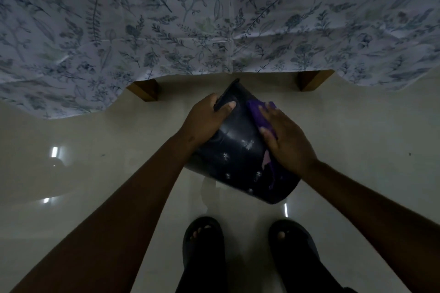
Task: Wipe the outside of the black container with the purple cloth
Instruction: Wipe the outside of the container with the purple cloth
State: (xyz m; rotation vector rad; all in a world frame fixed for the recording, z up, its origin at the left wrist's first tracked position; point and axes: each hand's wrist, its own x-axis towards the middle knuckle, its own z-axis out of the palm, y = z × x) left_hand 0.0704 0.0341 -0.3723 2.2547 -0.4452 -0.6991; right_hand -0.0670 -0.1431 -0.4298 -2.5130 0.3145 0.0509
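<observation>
A leaf-printed white sheet point(214, 19) hangs across the far side, with a left wooden leg point(145, 90) and a right wooden leg point(312, 79) under its edge. The pale floor point(369, 138) is glossy (light streaks reflected). Black sandals point(203, 245) stand near.

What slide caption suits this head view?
Left hand grips the rim of the black container while right hand presses the purple cloth on its side.

no readable text, labels, brands or numbers on anything in view
</observation>
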